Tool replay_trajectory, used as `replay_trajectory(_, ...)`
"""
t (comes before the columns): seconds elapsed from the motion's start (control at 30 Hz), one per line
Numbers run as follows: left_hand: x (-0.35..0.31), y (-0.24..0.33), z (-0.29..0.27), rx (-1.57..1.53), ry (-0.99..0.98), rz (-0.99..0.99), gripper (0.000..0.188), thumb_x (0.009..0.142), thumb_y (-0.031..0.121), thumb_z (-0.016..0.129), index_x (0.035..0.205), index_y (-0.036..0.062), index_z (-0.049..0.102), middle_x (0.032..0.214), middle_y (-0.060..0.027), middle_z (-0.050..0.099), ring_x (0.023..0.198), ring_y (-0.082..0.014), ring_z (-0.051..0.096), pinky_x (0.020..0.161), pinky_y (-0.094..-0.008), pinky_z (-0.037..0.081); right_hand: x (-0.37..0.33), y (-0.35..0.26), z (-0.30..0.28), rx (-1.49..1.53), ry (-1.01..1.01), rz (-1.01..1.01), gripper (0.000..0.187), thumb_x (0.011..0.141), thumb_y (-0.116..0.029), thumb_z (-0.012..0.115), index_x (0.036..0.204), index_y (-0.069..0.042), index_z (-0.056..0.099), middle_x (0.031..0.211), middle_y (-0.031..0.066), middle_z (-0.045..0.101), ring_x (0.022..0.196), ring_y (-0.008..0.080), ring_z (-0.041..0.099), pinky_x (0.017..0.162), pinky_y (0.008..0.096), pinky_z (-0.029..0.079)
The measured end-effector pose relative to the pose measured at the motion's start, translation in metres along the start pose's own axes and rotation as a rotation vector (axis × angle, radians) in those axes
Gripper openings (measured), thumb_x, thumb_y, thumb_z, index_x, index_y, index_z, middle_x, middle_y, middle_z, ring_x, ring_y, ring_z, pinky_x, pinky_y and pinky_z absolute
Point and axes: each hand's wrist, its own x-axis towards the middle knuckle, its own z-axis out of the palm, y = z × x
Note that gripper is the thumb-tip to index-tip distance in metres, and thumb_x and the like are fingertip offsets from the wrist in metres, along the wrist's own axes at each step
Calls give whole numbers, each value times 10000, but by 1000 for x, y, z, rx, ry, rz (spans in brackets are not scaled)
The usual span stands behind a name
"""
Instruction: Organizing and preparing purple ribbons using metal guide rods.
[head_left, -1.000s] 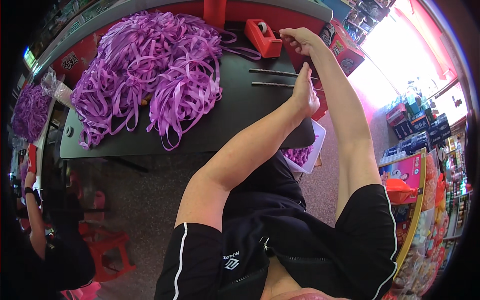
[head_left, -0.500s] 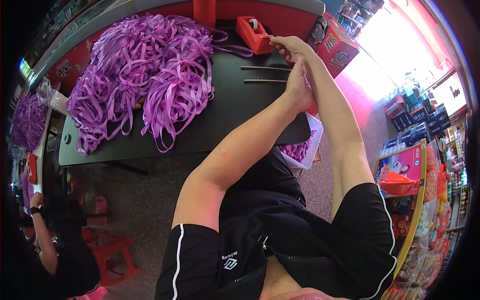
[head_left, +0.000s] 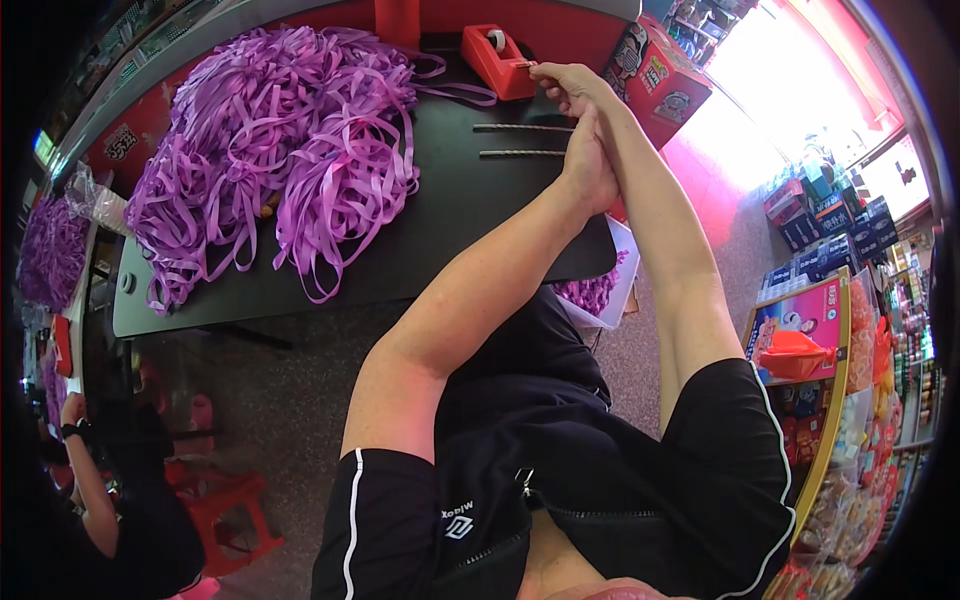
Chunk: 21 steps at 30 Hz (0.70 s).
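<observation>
At the far edge of the black table (head_left: 450, 210) stands a red tape dispenser (head_left: 493, 62) with a white-cored roll. My right hand (head_left: 567, 86) is at its cutter end, thumb and forefinger pinched on what looks like the end of the tape. My left hand (head_left: 592, 172) lies by my right wrist, its fingers hidden behind it, so I cannot see what it holds. Two thin twisted rods (head_left: 522, 153) lie on the table left of my left hand. A large heap of purple ribbon loops (head_left: 290, 130) covers the table's left part.
Below the table's right corner is a white bin (head_left: 625, 275) with purple ribbon inside. A red printed box (head_left: 660, 85) stands beyond my right hand. To the right is a goods shelf (head_left: 835, 400). At lower left, another person (head_left: 90, 490) sits near a red stool (head_left: 225, 515).
The whole view has shifted slightly, with table and heap a little further up and left. My right hand stays at the dispenser, and my left hand keeps its place beside my right wrist.
</observation>
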Motion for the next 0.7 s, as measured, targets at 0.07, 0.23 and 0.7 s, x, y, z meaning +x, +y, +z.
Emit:
replay_trajectory(0.07, 0, -1, 0, 5, -7, 15, 535, 986, 516, 294, 1348, 136, 399, 1319, -49, 466, 1220, -235, 455, 1048, -448, 353, 2, 2, -2, 10, -4, -2, 190, 796, -346, 702, 810, -164, 652, 664, -118, 474, 535, 7, 374, 491, 215, 242)
replay_trajectory(0.23, 1, -2, 0, 22, 14, -7, 548, 984, 517, 284, 1350, 125, 399, 1308, -60, 482, 1229, -246, 455, 1053, -444, 353, 6, 2, -5, 65, -57, 25, 173, 773, -345, 678, 750, -190, 607, 652, -132, 449, 525, 3, 341, 508, 217, 221)
replay_trajectory(0.7, 10, 0, -15, -38, -34, 13, 533, 975, 532, 301, 1232, 110, 500, 1184, -69, 554, 1123, -240, 524, 955, -418, 429, 2, -9, 1, -285, 59, -110, 230, 657, -314, 684, 746, -103, 699, 770, -15, 607, 623, 126, 467, 591, 275, 403)
